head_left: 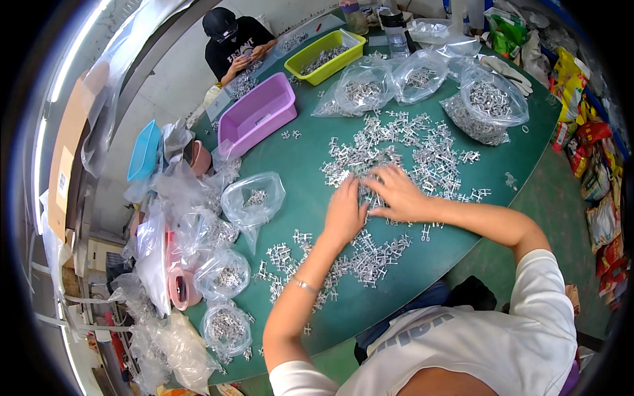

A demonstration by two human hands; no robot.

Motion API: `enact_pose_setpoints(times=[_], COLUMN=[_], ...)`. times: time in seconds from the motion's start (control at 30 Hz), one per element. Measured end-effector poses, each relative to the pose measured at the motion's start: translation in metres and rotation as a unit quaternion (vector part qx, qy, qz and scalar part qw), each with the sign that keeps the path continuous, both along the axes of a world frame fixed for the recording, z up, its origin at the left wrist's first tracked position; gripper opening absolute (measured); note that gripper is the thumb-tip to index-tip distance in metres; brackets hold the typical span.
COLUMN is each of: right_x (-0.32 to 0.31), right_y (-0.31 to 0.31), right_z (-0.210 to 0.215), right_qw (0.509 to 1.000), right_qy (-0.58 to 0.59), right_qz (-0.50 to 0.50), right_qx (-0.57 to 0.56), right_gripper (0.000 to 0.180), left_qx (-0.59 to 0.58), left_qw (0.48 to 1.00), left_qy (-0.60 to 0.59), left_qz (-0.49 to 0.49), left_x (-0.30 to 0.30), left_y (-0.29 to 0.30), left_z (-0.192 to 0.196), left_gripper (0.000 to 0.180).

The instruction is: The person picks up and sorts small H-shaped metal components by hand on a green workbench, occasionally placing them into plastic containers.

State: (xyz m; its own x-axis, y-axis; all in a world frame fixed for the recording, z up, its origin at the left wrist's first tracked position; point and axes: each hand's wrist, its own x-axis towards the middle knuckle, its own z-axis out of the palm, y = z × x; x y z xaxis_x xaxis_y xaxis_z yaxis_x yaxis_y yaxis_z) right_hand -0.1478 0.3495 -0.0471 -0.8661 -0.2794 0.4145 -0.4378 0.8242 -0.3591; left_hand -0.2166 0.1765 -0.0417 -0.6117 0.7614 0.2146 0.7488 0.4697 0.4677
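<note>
Across the green tabletop (307, 178), small metal pieces (436, 165) lie in loose heaps. Left hand (346, 210) and right hand (399, 193) nearly meet at the bigger heap's near edge, fingers bent; can't tell if either grips a piece. Purple bin (264, 133) stands farther off, left.

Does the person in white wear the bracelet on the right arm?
No, the bracelet circles the left forearm, while the right forearm is bare.
</note>
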Motion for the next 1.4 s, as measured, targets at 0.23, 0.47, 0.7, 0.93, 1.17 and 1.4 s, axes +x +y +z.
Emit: enact_pose_setpoints(times=[0.23, 0.47, 0.7, 0.93, 1.17, 1.4], right_x=[0.042, -0.028, 0.022, 0.06, 0.08, 0.093], right_y=[-0.027, 0.016, -0.015, -0.025, -0.04, -0.1], right_z=[0.022, 0.016, 0.032, 0.062, 0.059, 0.068], right_qw=[0.98, 0.997, 0.983, 0.978, 0.961, 0.942], right_qy=[-0.092, -0.01, -0.141, -0.187, -0.191, -0.209], right_qz=[0.155, -0.058, 0.116, 0.085, 0.086, 0.208], right_qx=[-0.083, -0.049, 0.016, -0.031, -0.181, -0.16], right_gripper=[0.041, 0.047, 0.052, 0.031, 0.012, 0.01], left_qx=[-0.048, 0.04, -0.079, 0.064, 0.132, 0.005], left_qw=[0.992, 0.996, 0.997, 0.988, 0.779, 0.637], left_qy=[-0.114, -0.017, -0.025, -0.01, 0.098, 0.14], left_qz=[0.021, 0.076, -0.005, 0.138, 0.606, 0.758], left_x=[0.056, 0.023, 0.067, 0.145, 0.224, 0.237], left_y=[-0.059, -0.039, -0.048, -0.112, -0.259, -0.33], left_z=[0.041, 0.024, 0.022, 0.052, 0.018, -0.016], left_gripper=[0.046, 0.042, 0.045, 0.041, 0.026, 0.04])
